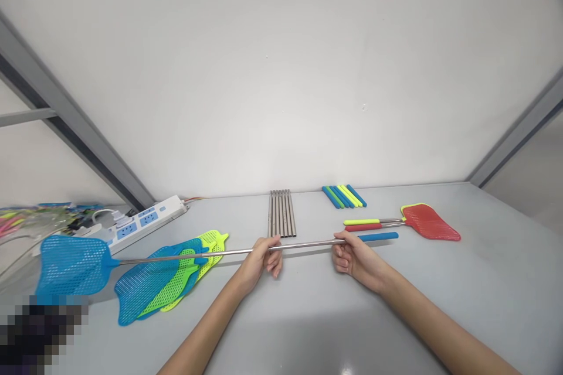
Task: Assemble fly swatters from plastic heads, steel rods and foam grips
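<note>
A blue fly swatter with a long, extended metal rod lies across both of my hands, above the grey table. My left hand is closed around the middle of the rod. Close to the blue handle, my right hand pinches the rod between thumb and fingers. The swatter's blue head is at the far left, over the table edge. Below the rod on the left lies a fanned stack of loose swatter heads in blue, green and yellow. Behind my left hand several metal rods lie side by side.
Several blue, green and yellow handles lie in a row near the wall. Two shortened swatters, a red one over a yellow one, lie at right. A white power strip with a plug stands at left, beside plastic-wrapped items.
</note>
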`<state>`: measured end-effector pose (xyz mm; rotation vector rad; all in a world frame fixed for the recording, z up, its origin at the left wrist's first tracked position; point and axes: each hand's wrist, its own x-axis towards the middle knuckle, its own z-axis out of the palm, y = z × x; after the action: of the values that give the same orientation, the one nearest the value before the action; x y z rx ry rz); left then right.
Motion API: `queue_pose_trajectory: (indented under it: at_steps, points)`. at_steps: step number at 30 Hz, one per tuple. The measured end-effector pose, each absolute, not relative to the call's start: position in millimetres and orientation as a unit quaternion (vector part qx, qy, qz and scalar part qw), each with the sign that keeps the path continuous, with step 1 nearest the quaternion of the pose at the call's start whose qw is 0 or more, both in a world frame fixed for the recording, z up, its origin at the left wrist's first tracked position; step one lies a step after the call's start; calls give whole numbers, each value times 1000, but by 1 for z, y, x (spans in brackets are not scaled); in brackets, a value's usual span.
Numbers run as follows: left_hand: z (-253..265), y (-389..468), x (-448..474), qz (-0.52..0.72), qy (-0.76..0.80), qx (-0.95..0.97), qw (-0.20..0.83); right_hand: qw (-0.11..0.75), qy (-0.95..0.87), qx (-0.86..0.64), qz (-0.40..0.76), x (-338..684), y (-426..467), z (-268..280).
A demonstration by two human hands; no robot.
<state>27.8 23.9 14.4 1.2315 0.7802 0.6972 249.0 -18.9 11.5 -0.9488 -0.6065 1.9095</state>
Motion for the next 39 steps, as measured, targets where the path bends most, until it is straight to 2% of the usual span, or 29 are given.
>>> queue_pose_trajectory:
  at_steps: [39]
  points:
    - [15,23,27,302,359,585,661,456,-224,-378,774,249,-18,11]
